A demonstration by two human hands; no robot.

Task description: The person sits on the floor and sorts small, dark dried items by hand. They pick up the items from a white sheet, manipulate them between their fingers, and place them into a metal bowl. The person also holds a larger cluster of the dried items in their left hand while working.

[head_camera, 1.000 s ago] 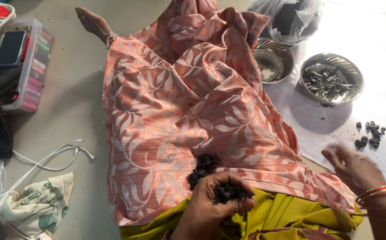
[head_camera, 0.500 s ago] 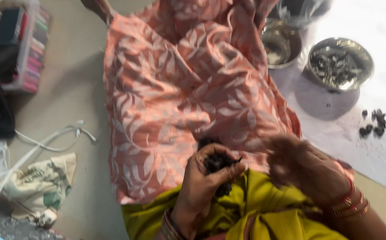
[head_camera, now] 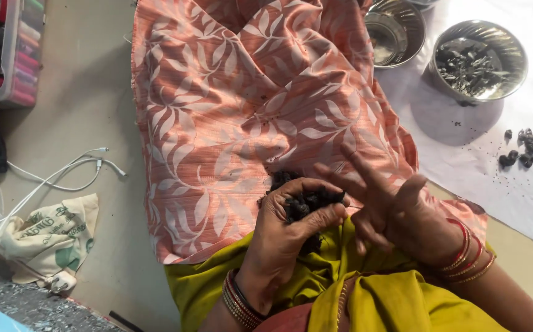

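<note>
- Head view, looking down at a seated person's lap, which is draped in peach cloth with a pale leaf print (head_camera: 229, 123) over yellow-green fabric (head_camera: 364, 301).
- The left hand (head_camera: 288, 230), bangles at its wrist, is cupped and clenched around a clump of small dark, wrinkled pieces (head_camera: 309, 201); the clump sits in the palm just above the lap, with the thumb closing over it.
- The right hand (head_camera: 389, 206), also wearing bangles, is released, fingers spread and raised, holding nothing. It sits just beside the left hand, its fingers close to the clump; whether they touch it cannot be told.
- A few more dark pieces lie on the cloth just behind the left hand.
- To the right, on a white sheet (head_camera: 524, 184), stands a steel bowl of dark bits (head_camera: 476, 60), with an emptier steel bowl (head_camera: 394, 34) beside it.
- A small scatter of dark pieces (head_camera: 521, 147) lies on the sheet near the filled bowl.
- To the left, on the floor, lie white cables (head_camera: 51, 178), a printed cloth bag (head_camera: 48, 237) and a clear box of coloured items (head_camera: 17, 55).
</note>
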